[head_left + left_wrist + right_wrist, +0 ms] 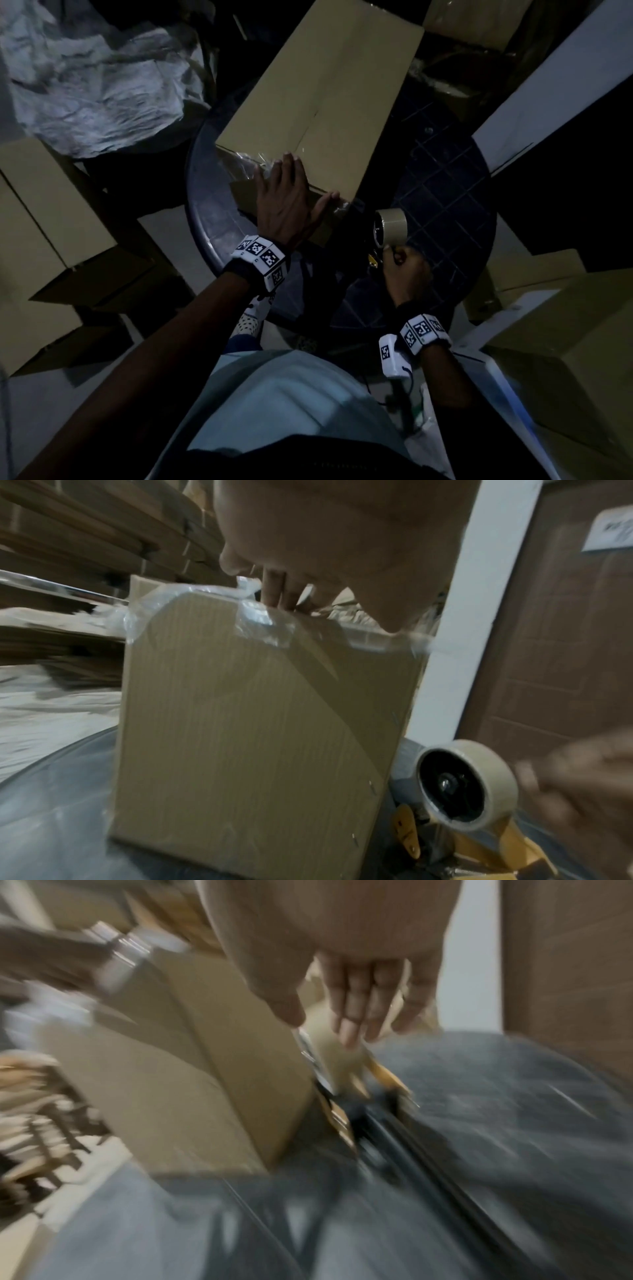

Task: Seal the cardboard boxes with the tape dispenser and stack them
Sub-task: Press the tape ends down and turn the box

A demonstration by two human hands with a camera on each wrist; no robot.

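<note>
A long cardboard box (318, 102) lies on the round dark table (212, 219). My left hand (287, 198) presses flat on its near top edge, fingers straight, over crinkled clear tape (263, 620) that wraps the corner. The tape dispenser (390, 226), with a beige roll and a yellow frame, stands on the table just right of the box's near corner (466, 785). My right hand (404, 274) is right behind it. In the blurred right wrist view its fingers (356, 1010) point straight down at the roll (329, 1053) without curling round it.
More cardboard boxes stand on the floor at the left (44, 222), at the right (565, 359) and behind the table (472, 20). A crumpled white sheet (85, 85) lies at the back left. A white door frame (548, 96) rises to the right of the table.
</note>
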